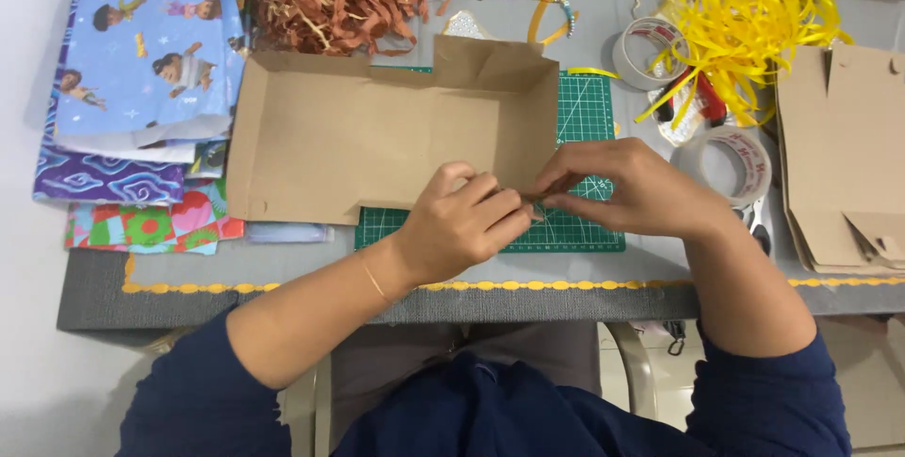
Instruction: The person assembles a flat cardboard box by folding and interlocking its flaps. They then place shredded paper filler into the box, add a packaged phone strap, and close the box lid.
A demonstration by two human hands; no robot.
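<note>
Both hands pinch the near right corner flap of a brown cardboard box (377, 137) on the green cutting mat (584, 108): left hand (462, 221) w/ fingers curled, right hand (622, 184) w/ fingertips clamped. Tape rolls (735, 165) sit to the right.

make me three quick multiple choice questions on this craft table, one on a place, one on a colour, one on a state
1. Where does the green cutting mat lie?
A. under the brown cardboard box
B. on top of the yellow ribbon
C. on the floor

2. What colour is the tangle of ribbon at the upper right?
A. red
B. yellow
C. blue

3. How are the hands placed?
A. both resting in the lap
B. one holding scissors
C. left hand and right hand pinching the box's near edge together

Answers:
1. A, since the mat shows from beneath the box's right end.
2. B, the loops are bright yellow.
3. C, the fingertips of both hands meet at the box's near right corner.
</note>
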